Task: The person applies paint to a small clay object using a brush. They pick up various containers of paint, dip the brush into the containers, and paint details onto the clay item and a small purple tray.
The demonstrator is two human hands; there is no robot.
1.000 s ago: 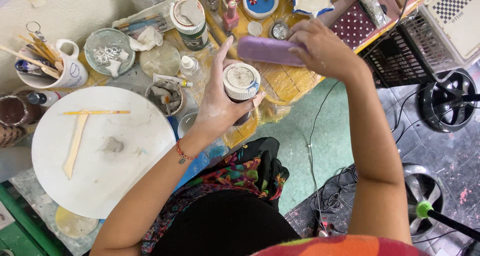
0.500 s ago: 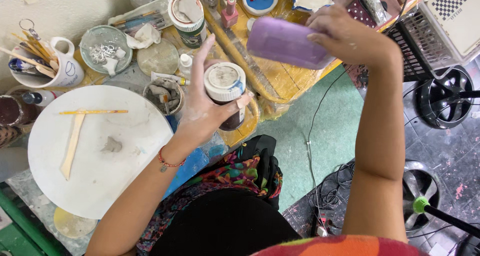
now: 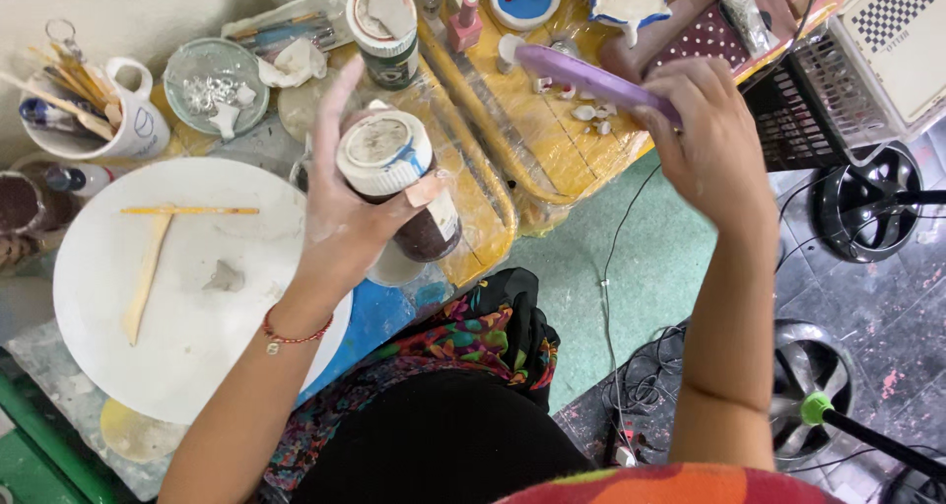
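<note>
The left hand (image 3: 345, 213), fingers clamped on a white-lidded dark jar (image 3: 399, 184), has lifted nearer while the right hand (image 3: 709, 139) now grips a flat purple plastic tool (image 3: 581, 75) edge-on.

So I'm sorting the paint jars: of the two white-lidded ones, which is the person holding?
The dark brown jar, gripped in the left hand above the blue table edge. The other jar stands untouched at the back of the yellow table.

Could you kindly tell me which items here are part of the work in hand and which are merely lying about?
In hand:
- dark brown jar with white lid, held by the left hand
- flat purple plastic lid, gripped by the right hand

Lying about:
- round white turntable board
- wooden sticks
- white mug of tools
- blue dish
</note>
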